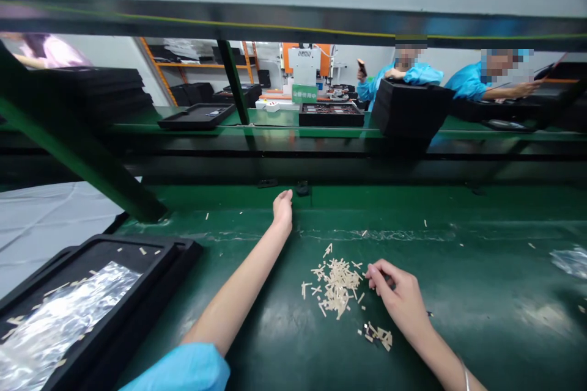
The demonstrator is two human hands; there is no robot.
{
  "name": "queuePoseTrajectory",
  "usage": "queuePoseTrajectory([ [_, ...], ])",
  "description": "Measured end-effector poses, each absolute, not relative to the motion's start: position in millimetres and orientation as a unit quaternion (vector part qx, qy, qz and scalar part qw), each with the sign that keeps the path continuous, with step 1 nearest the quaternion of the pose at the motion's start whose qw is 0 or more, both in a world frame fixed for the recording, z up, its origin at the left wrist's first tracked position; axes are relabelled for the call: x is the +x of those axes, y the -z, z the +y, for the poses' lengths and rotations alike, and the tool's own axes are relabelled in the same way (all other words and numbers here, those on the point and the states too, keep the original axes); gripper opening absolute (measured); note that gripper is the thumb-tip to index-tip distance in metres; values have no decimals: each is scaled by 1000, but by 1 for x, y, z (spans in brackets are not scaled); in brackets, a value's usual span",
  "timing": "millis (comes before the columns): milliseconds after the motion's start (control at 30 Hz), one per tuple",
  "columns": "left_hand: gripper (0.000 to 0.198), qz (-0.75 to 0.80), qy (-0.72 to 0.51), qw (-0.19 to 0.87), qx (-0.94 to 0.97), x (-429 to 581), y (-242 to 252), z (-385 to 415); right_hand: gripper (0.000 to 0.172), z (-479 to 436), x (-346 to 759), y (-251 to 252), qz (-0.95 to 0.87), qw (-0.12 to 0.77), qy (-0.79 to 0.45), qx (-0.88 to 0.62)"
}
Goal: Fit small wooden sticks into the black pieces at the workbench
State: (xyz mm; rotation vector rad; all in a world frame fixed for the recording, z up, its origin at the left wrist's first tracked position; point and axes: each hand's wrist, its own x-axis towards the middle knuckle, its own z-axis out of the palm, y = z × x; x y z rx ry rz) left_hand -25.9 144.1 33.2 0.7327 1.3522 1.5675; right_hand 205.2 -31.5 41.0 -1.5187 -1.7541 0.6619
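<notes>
A loose heap of small pale strips (338, 284) lies on the green work surface (481, 293). My right hand (398, 290) is at the heap's right edge, thumb and fingertips pinched together. Anything between those fingertips is too small to make out. Below it lies a smaller cluster of pale and dark bits (376, 335). My left hand (283, 209) reaches far forward, its fingers curled and mostly hidden from view. Just right of its fingertips sits a small dark object (302, 188), apparently not touching them.
At left, a black tray (183, 250) carries a clear plastic bag (77, 317) and scattered strips. A slanted green post (87, 140) stands behind it. Crumpled plastic (571, 261) lies far right. Beyond the ledge are a black tray stack (408, 110) and co-workers in blue sleeves (424, 73).
</notes>
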Motion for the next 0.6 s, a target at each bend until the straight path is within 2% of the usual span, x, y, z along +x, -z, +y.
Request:
queuePoseTrajectory([
  [200, 18, 517, -601, 417, 445, -34, -20, 88, 30, -31, 205, -46, -706, 330, -241, -579],
  [333, 13, 452, -542, 446, 551, -17, -39, 26, 9, -34, 206, -61, -752, 269, -265, -540],
  [500, 20, 372, -452, 422, 692, 6, -44, -32, 22, -48, 206, -80, -822, 92, -231, -513],
  [600, 22, 362, -461, 375, 718, 9, -39, -37, 24, -52, 206, -79, -832, 57, -223, -505],
])
